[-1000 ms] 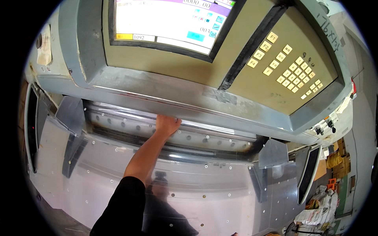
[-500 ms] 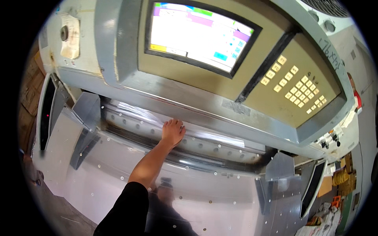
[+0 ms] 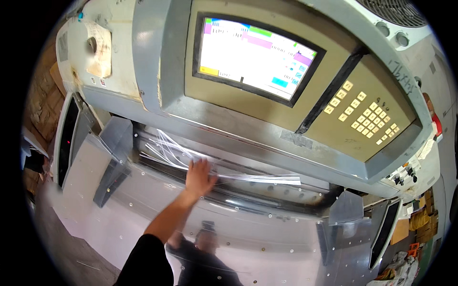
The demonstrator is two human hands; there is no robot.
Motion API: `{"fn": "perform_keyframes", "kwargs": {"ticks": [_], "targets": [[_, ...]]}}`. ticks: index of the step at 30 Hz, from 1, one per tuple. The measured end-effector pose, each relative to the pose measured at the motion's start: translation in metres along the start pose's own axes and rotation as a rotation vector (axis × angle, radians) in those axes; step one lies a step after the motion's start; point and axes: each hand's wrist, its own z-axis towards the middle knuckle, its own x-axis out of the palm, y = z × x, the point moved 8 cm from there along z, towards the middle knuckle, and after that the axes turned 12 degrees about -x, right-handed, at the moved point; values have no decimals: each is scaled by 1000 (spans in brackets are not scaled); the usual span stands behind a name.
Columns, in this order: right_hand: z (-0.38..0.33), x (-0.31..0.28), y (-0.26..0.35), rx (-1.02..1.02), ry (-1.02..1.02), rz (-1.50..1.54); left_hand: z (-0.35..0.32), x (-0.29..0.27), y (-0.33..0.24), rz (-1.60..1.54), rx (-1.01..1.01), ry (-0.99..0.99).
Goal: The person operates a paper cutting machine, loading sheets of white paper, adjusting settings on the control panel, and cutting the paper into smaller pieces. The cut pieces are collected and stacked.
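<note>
Left hand (image 3: 199,175) spread wide and flat, palm down, fingers (image 3: 206,164) fanned toward the far side, pressed on a thin stack of clear sheets (image 3: 248,176). Dark-sleeved forearm (image 3: 164,224) running from the near lower edge up to the hand. Right hand out of view.

Clear sheets lying along the far edge of the polished metal table (image 3: 143,224), just in front of the dark slot (image 3: 267,190) under the machine's grey housing (image 3: 157,62). Left ends of the sheets splayed upward and leftward; right ends drawn to a narrow strip toward the right side guard. Hand near the left half of the stack, fingertips close to the slot's lower lip.

Grey angled side guard (image 3: 112,162) at left of the table, a matching one (image 3: 346,212) at right; open table surface between them, near of the hand. Lit screen (image 3: 255,59) above and far of the hand; keypad (image 3: 365,114) to its right, separated by a black strip. Roll holder (image 3: 95,47) at far left on the housing. Cluttered floor items (image 3: 415,229) at far right, well apart from the hand.
</note>
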Motion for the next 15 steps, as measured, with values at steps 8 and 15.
{"fn": "perform_keyframes", "kwargs": {"ticks": [8,15], "targets": [[-2,-120,90,-509,-408,-350,-227,-77,-46,-265,-175,322],[-143,77,318,-1668,381,-127,-311,-131,-85,-280,-166,286]]}}
